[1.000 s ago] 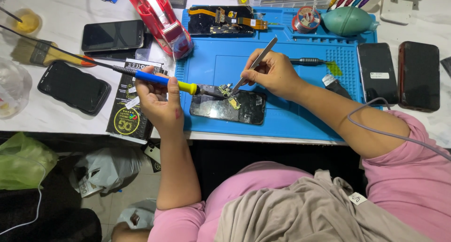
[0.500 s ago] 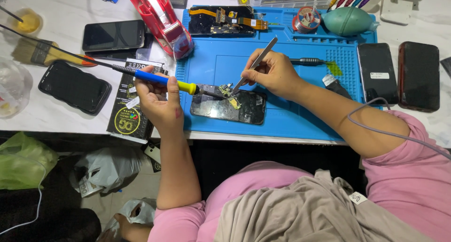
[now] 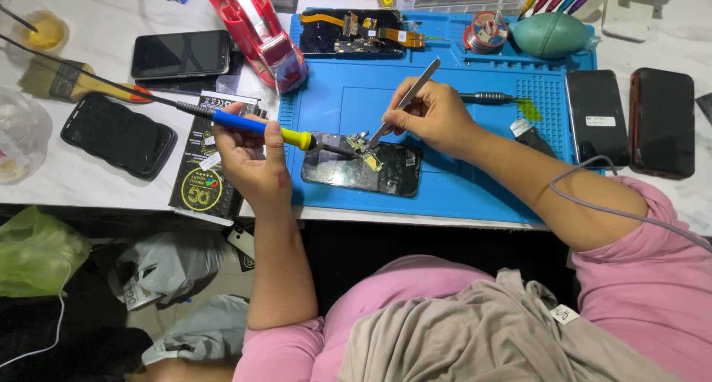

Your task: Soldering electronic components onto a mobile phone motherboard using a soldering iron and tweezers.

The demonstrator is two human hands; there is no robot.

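My left hand point(image 3: 252, 163) grips a soldering iron point(image 3: 256, 128) with a blue and yellow handle, its tip reaching a small circuit part point(image 3: 365, 146). That part lies on a black phone point(image 3: 362, 168) set on the blue work mat point(image 3: 437, 193). My right hand point(image 3: 434, 115) pinches metal tweezers point(image 3: 406, 99) whose tips touch the same circuit part.
A red tape dispenser point(image 3: 256, 27), an opened phone point(image 3: 356, 32), a teal air blower point(image 3: 550, 35) and a solder spool point(image 3: 483, 32) line the mat's far edge. Dark phones point(image 3: 117, 133) point(image 3: 182, 53) and a brush point(image 3: 70, 81) lie left; two phones point(image 3: 597, 116) point(image 3: 661, 121) lie right.
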